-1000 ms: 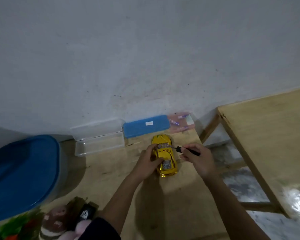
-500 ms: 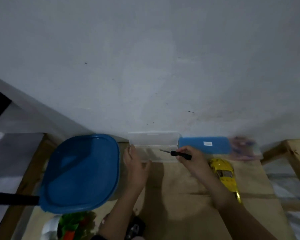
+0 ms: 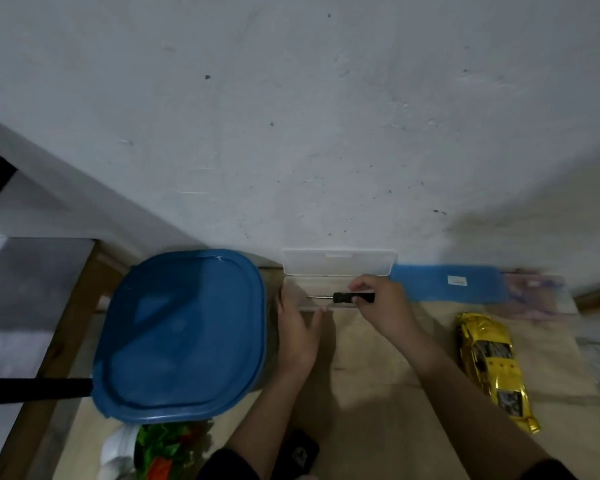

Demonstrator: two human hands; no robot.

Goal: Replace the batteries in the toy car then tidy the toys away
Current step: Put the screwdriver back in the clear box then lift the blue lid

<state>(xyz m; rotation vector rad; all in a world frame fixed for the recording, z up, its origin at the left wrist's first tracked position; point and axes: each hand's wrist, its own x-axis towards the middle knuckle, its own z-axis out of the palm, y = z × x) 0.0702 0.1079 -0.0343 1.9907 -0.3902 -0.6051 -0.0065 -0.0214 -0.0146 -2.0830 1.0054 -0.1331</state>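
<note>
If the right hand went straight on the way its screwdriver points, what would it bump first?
Probably the left hand, just past the screwdriver tip; the right hand may sit higher, though, so depth is unclear.

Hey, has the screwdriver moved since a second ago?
Yes. The right hand carried the screwdriver leftward, from beside the yellow toy car to over the open clear case.
</note>
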